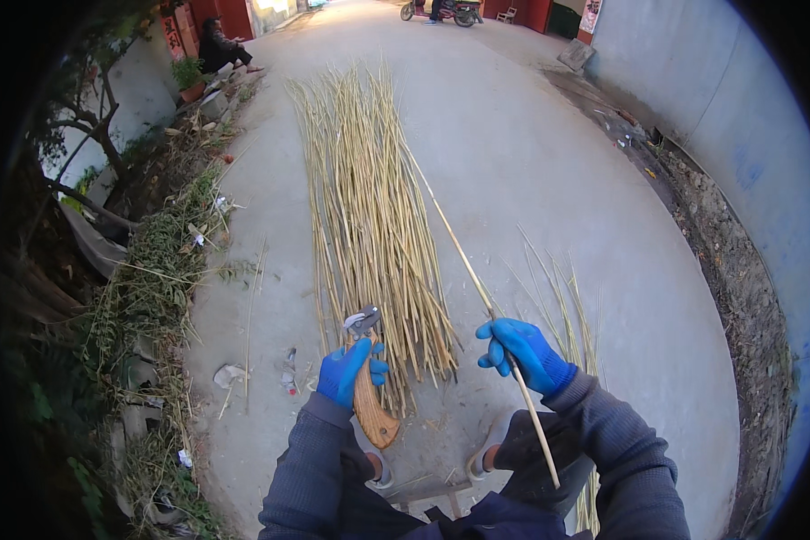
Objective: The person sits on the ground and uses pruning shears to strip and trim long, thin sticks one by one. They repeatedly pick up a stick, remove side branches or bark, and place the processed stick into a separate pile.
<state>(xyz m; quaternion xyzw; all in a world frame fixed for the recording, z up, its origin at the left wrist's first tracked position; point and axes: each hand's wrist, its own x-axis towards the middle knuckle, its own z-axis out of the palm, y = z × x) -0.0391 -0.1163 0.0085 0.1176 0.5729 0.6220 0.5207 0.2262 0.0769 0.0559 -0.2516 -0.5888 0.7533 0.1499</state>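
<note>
Both my hands wear blue gloves. Closed around a tool with a curved wooden handle (372, 407) and a short grey metal head is my left hand (344, 369); the tool's exact kind is unclear. My right hand (524, 349) grips a long thin bamboo cane (454, 238), which slants from the far end of the pile down past my right knee. A large pile of dry bamboo canes (369, 207) lies lengthwise on the pavement in front of me, its thicker cut ends near my feet. Several thinner canes (562, 301) lie to my right, partly hidden by my right arm.
Weeds and litter (157, 288) line the left edge of the concrete lane (621, 252). A pale wall (720, 81) with a dirt strip runs along the right. Far off, a person (218, 47) sits at the left, and a three-wheeled vehicle (445, 11) stands across the lane.
</note>
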